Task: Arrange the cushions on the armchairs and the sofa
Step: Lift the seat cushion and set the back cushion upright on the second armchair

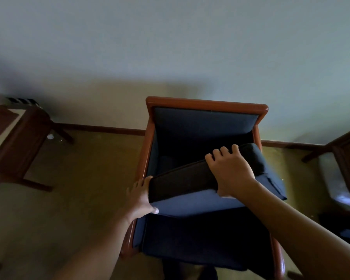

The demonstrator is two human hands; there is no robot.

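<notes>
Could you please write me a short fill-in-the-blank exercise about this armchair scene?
1. Both hands hold a blue ____ over the armchair.
2. The armchair's frame is made of ____.
3. The right hand has its fingers curled over the cushion's ____ edge.
4. The left hand grips its ____ end.

Answers: cushion; wood; top; left

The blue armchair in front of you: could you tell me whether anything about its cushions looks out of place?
Yes. The blue cushion sits askew in the armchair, tilted with its right end raised over the right armrest rather than flat in the seat. The left hand holds its left edge and the right hand grips its top.
</notes>
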